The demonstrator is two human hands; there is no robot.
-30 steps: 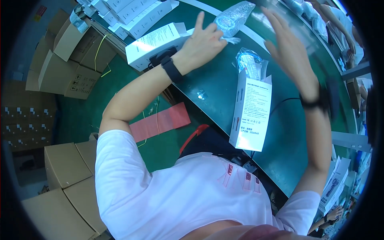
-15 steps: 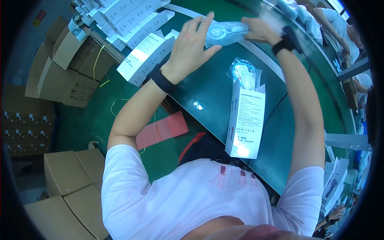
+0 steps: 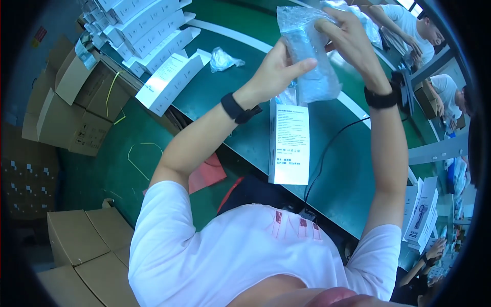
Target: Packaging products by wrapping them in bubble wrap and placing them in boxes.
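A: What lies nearest?
B: A white box (image 3: 289, 146) on the green table (image 3: 342, 169), its long axis running away from the person; its upper face carries fine dark lines, a row of symbols and two bolder lines toward the near end.
A: And beyond it?
B: A bubble-wrap pouch (image 3: 309, 48), raised above the table, its long axis slanting from near right to far left. The left hand (image 3: 279, 71) pinches its left side, thumb across the front; the right hand (image 3: 350, 41) grasps its far right edge.
A: Farthest?
B: Stacked white cartons (image 3: 148, 31), with printing too small to read.
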